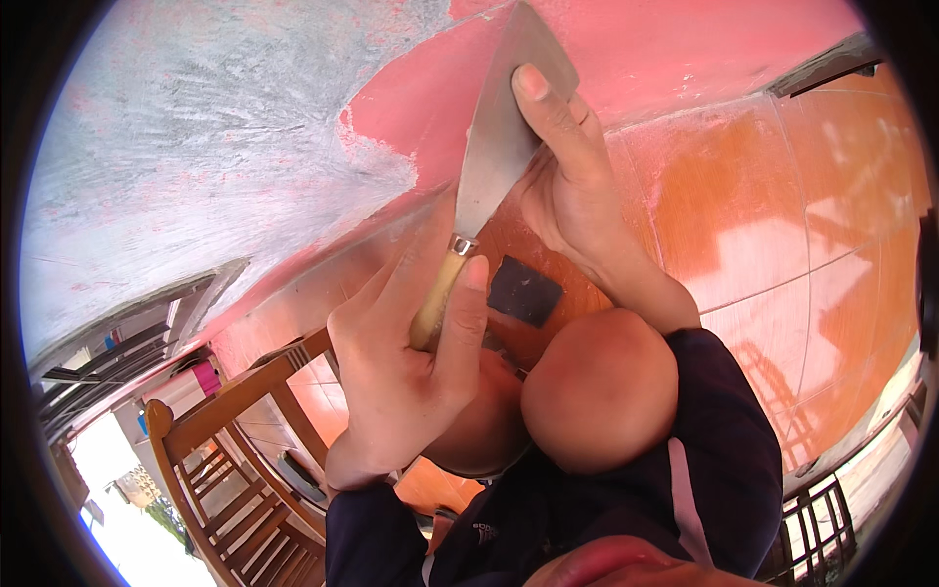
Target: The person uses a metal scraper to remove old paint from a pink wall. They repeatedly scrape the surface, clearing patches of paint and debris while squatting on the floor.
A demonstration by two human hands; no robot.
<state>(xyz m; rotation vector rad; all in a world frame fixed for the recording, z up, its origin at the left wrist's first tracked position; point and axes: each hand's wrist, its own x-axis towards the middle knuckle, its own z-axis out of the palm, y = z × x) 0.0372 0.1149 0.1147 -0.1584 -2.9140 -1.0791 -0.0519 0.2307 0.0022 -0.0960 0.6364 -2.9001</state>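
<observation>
A putty knife (pixel 506 125) is held between my two hands in front of the wall, its broad metal blade slanting up and to the right. My left hand (pixel 411 367) grips the pale wooden handle (pixel 438 297) below the metal ferrule. My right hand (pixel 576 172) pinches the blade, with the thumb flat on its near face and the fingers mostly hidden behind it. Behind the tool rises a pink painted wall (pixel 418 95). A large patch of it is bare and whitish grey (pixel 213 125), with ragged paint edges.
A dark square sheet (pixel 524 290), possibly sandpaper, lies on the orange tiled floor (pixel 733 183) beyond my bent knees (pixel 601 389). To the left stands a slatted wooden chair (pixel 235 469). A dark metal grille (pixel 821 532) shows at lower right.
</observation>
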